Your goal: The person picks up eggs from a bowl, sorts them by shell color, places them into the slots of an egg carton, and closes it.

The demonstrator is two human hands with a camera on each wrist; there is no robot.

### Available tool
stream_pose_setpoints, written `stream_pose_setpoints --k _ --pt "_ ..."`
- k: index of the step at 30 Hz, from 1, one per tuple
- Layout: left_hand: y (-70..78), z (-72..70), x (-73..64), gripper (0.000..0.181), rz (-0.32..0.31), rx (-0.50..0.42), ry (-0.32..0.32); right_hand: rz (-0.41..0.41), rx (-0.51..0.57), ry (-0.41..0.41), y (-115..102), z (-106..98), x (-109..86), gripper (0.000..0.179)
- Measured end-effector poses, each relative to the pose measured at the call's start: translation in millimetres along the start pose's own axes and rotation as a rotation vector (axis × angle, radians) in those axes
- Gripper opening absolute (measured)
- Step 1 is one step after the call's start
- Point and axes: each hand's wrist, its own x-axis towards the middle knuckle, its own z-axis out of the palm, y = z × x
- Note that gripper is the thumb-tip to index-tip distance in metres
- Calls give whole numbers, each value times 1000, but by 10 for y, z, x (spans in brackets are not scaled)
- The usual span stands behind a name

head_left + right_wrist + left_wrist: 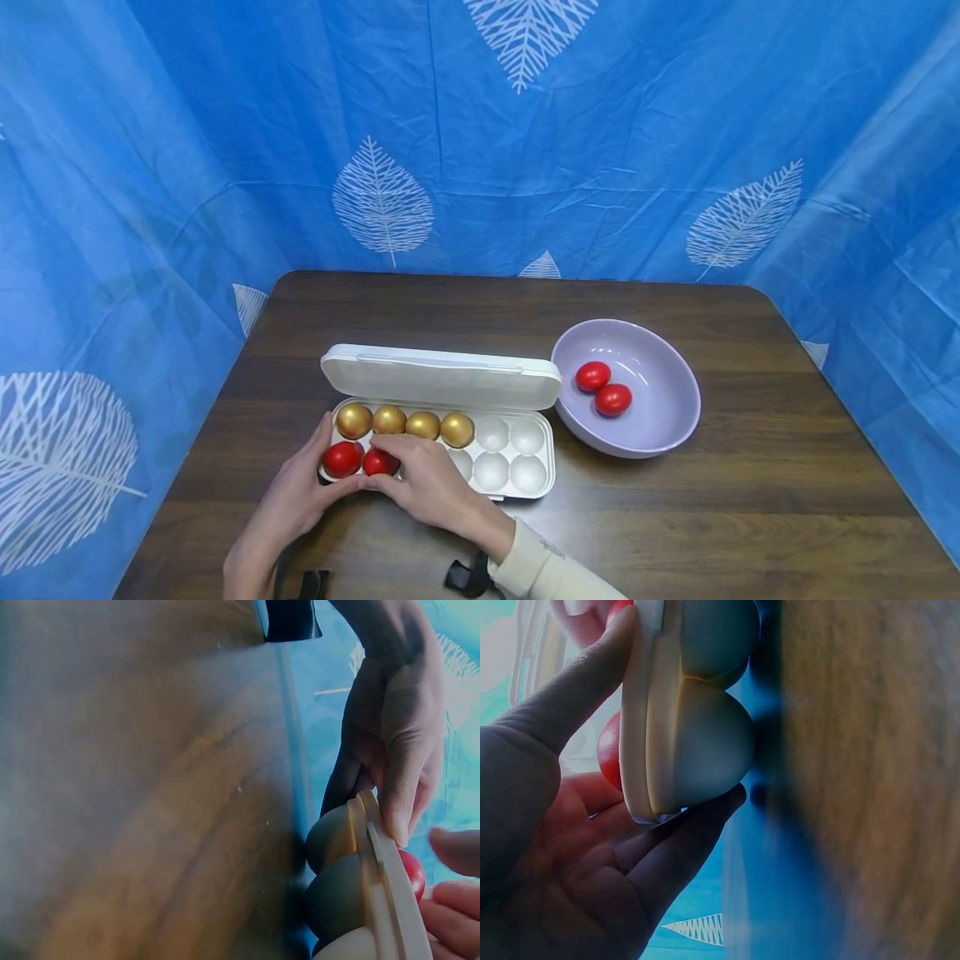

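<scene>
A white egg box stands on the table with its lid raised at the back. My left hand grips the box's left end, thumb along the front rim and fingers round the side. Gold eggs fill several back-row cups from the left. One red egg sits in the front-left cup, beside my left hand. In the cup to its right, my right hand pinches another red egg between thumb and fingers. White cups show at the box's right end.
A lilac bowl stands right of the box, close to the lid's corner, with two red eggs inside. Dark straps show at the wrists. Blue cloth with white leaf prints hangs behind the wooden table.
</scene>
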Motion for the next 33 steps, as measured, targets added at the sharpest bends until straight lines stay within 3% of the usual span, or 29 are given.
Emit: stream_pose_setpoints --k 5,13,21,29,33 --pt "8 14 4 117 6 0 0 -4 126 65 3 -75 -80 32" --pt "-9 15 -19 116 30 32 27 -7 191 78 52 -247 -263 37" --pt "-5 32 16 120 -1 35 5 -80 152 164 244 -517 -540 38" --pt "-28 46 9 117 35 36 27 14 192 250 416 -899 -824 40" --pt "-28 49 9 117 39 25 27 7 165 327 482 -1049 -990 42"
